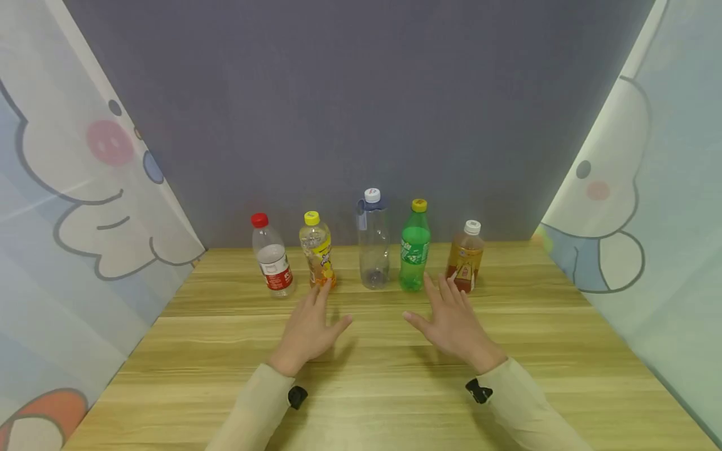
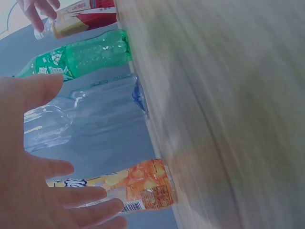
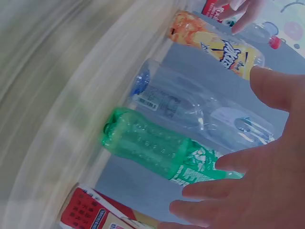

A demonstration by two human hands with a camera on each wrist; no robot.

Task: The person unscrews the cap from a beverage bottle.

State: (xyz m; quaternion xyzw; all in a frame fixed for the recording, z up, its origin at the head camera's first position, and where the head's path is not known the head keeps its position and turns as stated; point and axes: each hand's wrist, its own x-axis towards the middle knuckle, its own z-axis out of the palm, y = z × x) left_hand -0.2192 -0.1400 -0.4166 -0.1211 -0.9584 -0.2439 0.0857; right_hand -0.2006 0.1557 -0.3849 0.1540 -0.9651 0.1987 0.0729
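Note:
Several plastic bottles stand upright in a row on the wooden table. From left to right they are a red-capped bottle [image 1: 275, 266], a yellow-capped bottle with an orange label [image 1: 319, 254], a tall clear bottle [image 1: 375, 250], a green bottle [image 1: 415, 250] and a white-capped bottle of brown drink [image 1: 465, 258]. My left hand [image 1: 309, 329] is held over the table in front of the yellow-capped bottle, fingers spread. In front of the green and brown bottles is my right hand [image 1: 454, 322], its fingers also extended. Neither hand holds anything; whether fingertips touch a bottle I cannot tell.
The wood-grain table [image 1: 372, 376] reaches back to a dark grey panel [image 1: 361, 113]. Pale cartoon-printed cloths [image 1: 68, 238] hang along both sides. Each sleeve has a black strap [image 1: 479, 391] near the wrist.

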